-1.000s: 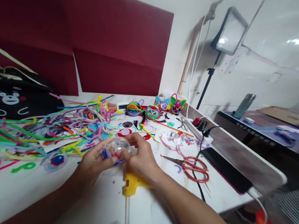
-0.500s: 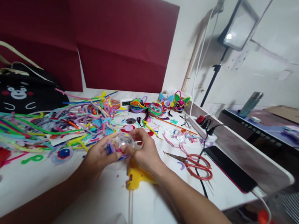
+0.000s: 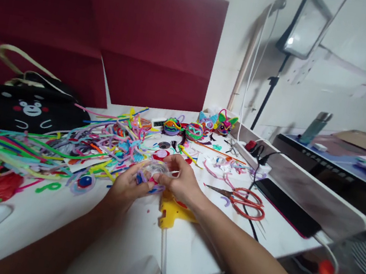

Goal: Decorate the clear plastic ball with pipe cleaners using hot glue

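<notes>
Both hands meet over the white table (image 3: 48, 231) around a small clear plastic ball (image 3: 155, 170) with blue, pink and purple pipe-cleaner pieces on it. My left hand (image 3: 125, 188) cups the ball from below and left, fingers curled on it. From the right, my right hand (image 3: 180, 181) pinches it with thumb and fingertips. A yellow glue gun (image 3: 170, 212) lies on the table just under my right wrist.
A big heap of coloured pipe cleaners (image 3: 43, 151) covers the left of the table. Red-handled scissors (image 3: 242, 201), a black phone (image 3: 285, 210) on a cable and a power strip (image 3: 253, 153) lie to the right. Finished colourful balls (image 3: 194, 129) stand at the back. A black bear bag (image 3: 29, 109) sits far left.
The camera has shifted a little, so everything sits slightly further right in view. My hands stay together on the clear ball, with small finger movements only.
</notes>
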Motion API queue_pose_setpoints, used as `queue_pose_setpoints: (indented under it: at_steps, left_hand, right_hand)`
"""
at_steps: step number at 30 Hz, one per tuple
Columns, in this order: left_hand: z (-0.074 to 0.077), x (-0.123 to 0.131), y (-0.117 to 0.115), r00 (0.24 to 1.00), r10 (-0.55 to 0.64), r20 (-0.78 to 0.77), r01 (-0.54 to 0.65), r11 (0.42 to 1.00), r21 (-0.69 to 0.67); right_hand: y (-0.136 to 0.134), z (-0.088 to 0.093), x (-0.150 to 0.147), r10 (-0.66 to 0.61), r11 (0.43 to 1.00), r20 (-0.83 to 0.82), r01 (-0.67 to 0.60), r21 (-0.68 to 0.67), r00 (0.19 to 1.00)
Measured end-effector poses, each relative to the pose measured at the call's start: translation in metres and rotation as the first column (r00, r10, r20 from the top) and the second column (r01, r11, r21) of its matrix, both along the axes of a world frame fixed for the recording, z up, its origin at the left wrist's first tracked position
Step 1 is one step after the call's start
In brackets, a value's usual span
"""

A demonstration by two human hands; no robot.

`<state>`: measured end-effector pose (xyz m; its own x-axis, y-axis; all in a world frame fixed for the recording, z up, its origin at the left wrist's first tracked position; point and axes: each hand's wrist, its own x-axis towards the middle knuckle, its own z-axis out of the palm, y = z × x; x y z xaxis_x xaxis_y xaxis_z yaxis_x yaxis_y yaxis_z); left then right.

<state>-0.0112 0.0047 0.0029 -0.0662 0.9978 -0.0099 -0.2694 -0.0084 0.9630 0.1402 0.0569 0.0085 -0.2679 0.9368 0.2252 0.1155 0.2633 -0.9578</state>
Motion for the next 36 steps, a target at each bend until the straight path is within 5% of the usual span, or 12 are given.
queue_pose_setpoints:
  at_steps: [16,20,25,36]
  left_hand:
    - [0.003,-0.002,0.002,0.991,-0.061,0.115,0.063,0.998,-0.013]
    - [0.003,-0.002,0.003,0.989,-0.049,0.141,0.053,0.998,-0.025]
    - [0.002,-0.004,0.004,0.990,-0.028,0.140,0.035,0.998,-0.048]
    - [0.010,-0.001,0.001,0.978,-0.025,0.207,0.040,0.997,-0.072]
  right_hand:
    - [0.007,0.007,0.005,0.114,0.992,-0.072,-0.117,-0.042,0.991]
    - [0.002,0.011,0.012,0.146,0.982,0.075,-0.154,0.106,0.986]
    - [-0.001,0.008,0.014,0.181,0.897,0.276,-0.274,0.346,0.944]
    - [0.003,0.002,0.012,0.135,0.832,0.343,-0.294,0.471,0.930]
